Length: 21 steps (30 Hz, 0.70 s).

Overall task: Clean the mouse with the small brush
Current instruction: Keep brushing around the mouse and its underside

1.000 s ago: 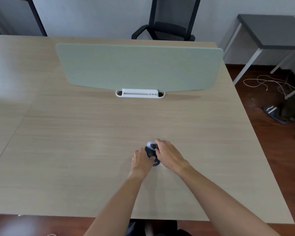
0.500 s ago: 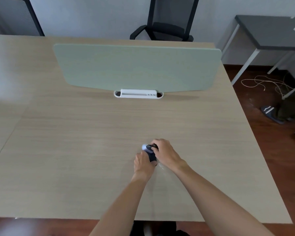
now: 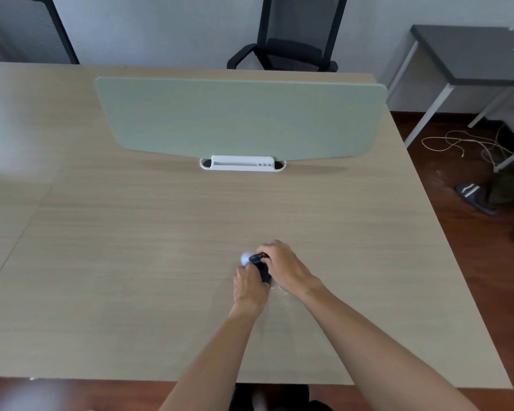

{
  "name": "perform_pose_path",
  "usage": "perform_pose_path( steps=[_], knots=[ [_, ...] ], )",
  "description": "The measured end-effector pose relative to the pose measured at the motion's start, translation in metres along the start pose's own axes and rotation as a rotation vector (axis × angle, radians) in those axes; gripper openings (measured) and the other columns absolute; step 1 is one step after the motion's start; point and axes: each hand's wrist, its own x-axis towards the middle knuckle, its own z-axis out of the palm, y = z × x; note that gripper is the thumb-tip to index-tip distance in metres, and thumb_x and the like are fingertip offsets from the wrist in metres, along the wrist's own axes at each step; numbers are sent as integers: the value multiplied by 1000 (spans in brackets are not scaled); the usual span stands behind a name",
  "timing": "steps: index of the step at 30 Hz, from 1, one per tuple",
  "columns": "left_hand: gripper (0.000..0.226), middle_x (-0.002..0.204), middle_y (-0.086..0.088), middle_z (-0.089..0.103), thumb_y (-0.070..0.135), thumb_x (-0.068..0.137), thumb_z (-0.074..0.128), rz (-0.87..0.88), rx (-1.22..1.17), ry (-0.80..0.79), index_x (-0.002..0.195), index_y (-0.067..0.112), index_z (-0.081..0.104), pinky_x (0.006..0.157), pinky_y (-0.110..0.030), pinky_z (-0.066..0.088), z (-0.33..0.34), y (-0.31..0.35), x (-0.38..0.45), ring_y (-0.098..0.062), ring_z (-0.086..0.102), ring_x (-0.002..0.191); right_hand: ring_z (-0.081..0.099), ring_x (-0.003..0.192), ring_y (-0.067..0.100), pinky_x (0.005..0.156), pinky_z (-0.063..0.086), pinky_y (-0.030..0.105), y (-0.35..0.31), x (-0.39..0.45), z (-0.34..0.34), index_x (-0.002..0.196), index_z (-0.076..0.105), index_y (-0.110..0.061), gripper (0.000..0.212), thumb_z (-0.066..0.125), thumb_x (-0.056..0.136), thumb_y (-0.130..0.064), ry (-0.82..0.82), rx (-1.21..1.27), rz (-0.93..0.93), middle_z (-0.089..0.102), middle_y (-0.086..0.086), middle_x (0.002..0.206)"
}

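Black mouse [image 3: 264, 271] gripped between left hand [image 3: 249, 287] fingers, right hand [image 3: 282, 266] fingers closed over it

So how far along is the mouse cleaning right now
Done: both hands are on the job at the wooden desk. In hand: the left hand and right hand close around the dark mouse, a whitish blurred tip, probably the small brush, at its far end. Left: unclear; any dust is too small to see.

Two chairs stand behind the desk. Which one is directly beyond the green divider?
The black mesh chair with armrests, centred behind the divider. The other chair sits at the far left corner.
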Motion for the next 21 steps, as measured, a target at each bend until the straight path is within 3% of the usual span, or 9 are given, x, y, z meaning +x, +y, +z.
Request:
perform_pose_path(
  steps=[2,4,7,11,14,16,19,21],
  knots=[
    [23,104,-17,60,11,80,61,-8,31,0,101,1,62,82,-41,51,0,-1,-2,-35,60,97,53,74,29,55,40,34,7,0,-4,74,52,-15,16,48,83,-3,15,-109,56,48,3,81],
    [22,106,-18,59,7,79,59,-13,43,-17,100,-1,60,82,-41,49,-1,-2,-4,-36,58,99,49,68,31,50,29,33,11,1,-11,72,49,-11,19,48,82,5,43,-214,111,43,4,77],
    [22,106,-22,60,5,78,58,-19,38,-15,98,-3,58,82,-44,49,-2,-2,-4,-39,58,100,47,68,32,59,31,34,5,1,-21,76,48,-10,16,47,88,1,76,-241,150,45,7,79],
    [19,99,-20,64,7,75,60,-34,10,-5,94,0,60,74,-41,50,-2,-4,-1,-38,61,94,53,69,30,55,38,34,3,-7,-13,80,54,-8,15,46,93,-7,112,-95,126,54,8,79],
    [16,94,-19,67,6,74,60,-44,-31,16,88,0,61,71,-41,51,-2,-5,-1,-37,64,89,50,65,27,47,30,29,3,-25,0,74,49,-11,19,46,91,-5,98,-30,126,54,6,76],
    [14,92,-20,68,6,74,61,-28,-51,30,86,0,61,73,-43,51,-4,-3,-3,-39,64,88,52,66,29,51,34,33,5,-34,7,76,55,-8,14,49,89,-6,92,25,125,59,8,75],
    [21,92,-18,69,10,75,66,2,-78,50,94,5,62,73,-42,52,-10,-2,-7,-40,64,89,59,70,27,59,44,32,10,-32,5,84,70,-9,13,57,83,-8,91,186,194,69,11,78],
    [37,96,-15,68,11,73,69,10,-89,44,109,11,59,74,-43,54,-12,-3,-7,-37,64,91,60,73,26,64,48,33,14,-27,0,85,73,-8,15,58,84,-5,200,272,244,71,10,80]
  ],
)
